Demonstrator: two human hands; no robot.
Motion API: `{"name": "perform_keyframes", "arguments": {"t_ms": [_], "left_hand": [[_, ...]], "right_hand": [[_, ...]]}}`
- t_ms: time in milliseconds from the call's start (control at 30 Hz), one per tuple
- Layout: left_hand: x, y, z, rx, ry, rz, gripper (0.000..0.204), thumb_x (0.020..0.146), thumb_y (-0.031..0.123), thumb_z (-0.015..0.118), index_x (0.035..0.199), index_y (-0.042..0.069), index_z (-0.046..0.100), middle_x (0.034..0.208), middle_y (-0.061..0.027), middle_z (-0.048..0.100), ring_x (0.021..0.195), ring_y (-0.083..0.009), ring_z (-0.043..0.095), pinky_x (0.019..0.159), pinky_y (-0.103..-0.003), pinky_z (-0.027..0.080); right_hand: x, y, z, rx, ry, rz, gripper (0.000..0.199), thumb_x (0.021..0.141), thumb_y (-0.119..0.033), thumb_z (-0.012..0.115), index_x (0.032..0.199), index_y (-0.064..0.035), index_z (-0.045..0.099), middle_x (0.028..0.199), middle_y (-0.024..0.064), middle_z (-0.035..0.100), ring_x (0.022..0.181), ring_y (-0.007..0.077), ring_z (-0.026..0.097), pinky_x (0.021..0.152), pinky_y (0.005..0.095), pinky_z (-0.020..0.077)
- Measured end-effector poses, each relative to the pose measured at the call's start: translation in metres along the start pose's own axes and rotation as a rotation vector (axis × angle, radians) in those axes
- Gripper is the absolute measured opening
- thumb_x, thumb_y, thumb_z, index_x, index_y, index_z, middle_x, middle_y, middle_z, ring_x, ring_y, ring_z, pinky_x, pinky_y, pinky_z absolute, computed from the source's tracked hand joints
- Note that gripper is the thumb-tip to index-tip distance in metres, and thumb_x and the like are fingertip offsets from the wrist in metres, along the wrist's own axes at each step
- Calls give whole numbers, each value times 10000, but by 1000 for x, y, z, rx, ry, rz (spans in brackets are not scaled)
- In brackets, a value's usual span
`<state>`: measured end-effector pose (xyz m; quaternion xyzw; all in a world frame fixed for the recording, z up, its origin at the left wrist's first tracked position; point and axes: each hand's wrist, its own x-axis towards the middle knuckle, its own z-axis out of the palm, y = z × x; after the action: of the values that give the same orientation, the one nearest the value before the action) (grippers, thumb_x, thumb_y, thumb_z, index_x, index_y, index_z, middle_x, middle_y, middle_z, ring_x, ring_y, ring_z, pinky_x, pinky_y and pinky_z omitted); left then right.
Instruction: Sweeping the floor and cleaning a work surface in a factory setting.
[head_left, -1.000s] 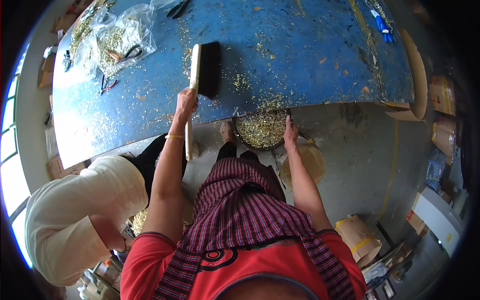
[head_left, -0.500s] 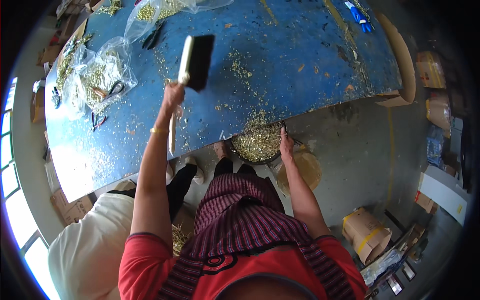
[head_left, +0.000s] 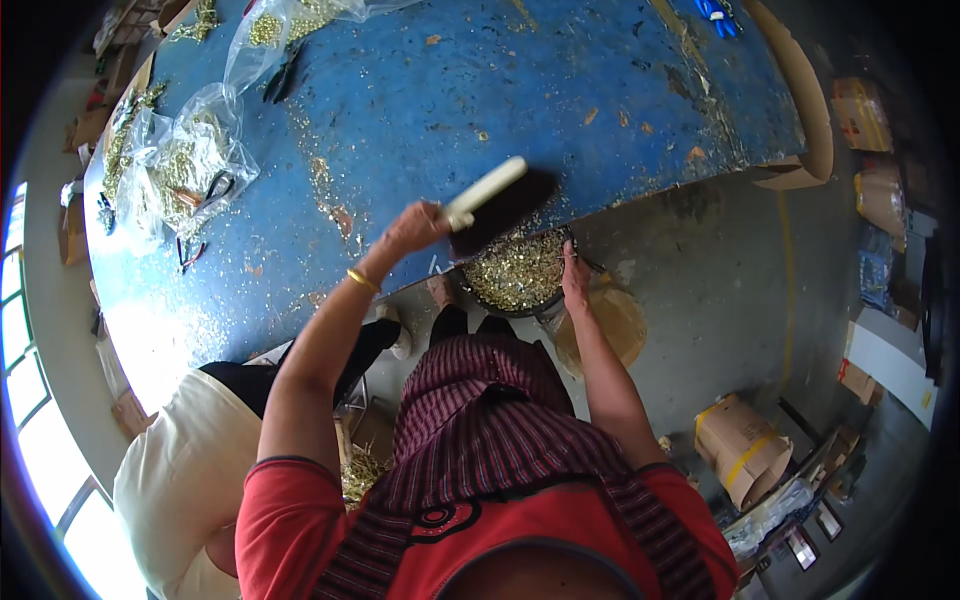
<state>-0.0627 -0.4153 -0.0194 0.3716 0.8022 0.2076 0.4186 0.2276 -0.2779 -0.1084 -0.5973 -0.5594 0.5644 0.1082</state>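
The brush (head_left: 497, 207) has swung down from mid-bench to the bench (head_left: 420, 110) edge, its bristles now just over the pan (head_left: 517, 275). The left hand (head_left: 418, 225) grips its pale handle. The right hand (head_left: 575, 283) clasps the pan's rim below the edge; the pan is full of small golden bits. Clear bags (head_left: 180, 170) of similar bits lie far left.

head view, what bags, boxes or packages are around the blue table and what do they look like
Clear plastic bags: table's left, crumpled, holding small gold pieces.
Brown cardboard box: floor, lower right, yellow tape band.
Cardboard boxes: floor, upper right, brown.
White flat box: right edge.
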Motion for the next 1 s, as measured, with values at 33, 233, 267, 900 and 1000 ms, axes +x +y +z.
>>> {"name": "perform_keyframes", "arguments": {"t_ms": [33,233,267,900,1000], "left_hand": [[-15,-5,16,8,41,-14,673,714,627,607,677,-46,589,524,-129,512,515,-167,498,521,-391,431],[-85,22,17,-17,93,16,640,697,604,635,694,-34,582,530,-129,536,511,-234,544,517,-383,438],[-86,1,23,-104,185,-31,629,709,607,623,696,-21,585,511,-101,504,472,-184,478,469,-366,400],[-40,-8,25,-214,370,-168,633,772,590,570,653,-31,579,477,-89,477,467,-161,459,445,-366,389],[-49,26,40,-80,114,-143,633,745,608,589,701,-23,620,499,-113,519,486,-185,512,491,-389,428]], "right_hand": [[-5,-9,1,20,-29,-28,653,865,-470,506,1245,55,429,1274,160,457,1162,255,425,989,320,310],[-5,7,-10,95,-60,4,623,860,-471,520,1201,49,485,1229,131,501,1120,208,450,971,311,324],[-3,13,-12,95,-61,5,623,860,-471,520,1201,49,485,1229,131,501,1120,208,450,971,311,324],[-11,36,-27,12,51,-39,607,852,-522,482,1068,38,577,1002,192,602,919,269,541,834,352,401],[-4,41,-34,20,80,-26,626,851,-517,492,1107,51,548,1075,172,578,985,246,519,878,336,384]]}}
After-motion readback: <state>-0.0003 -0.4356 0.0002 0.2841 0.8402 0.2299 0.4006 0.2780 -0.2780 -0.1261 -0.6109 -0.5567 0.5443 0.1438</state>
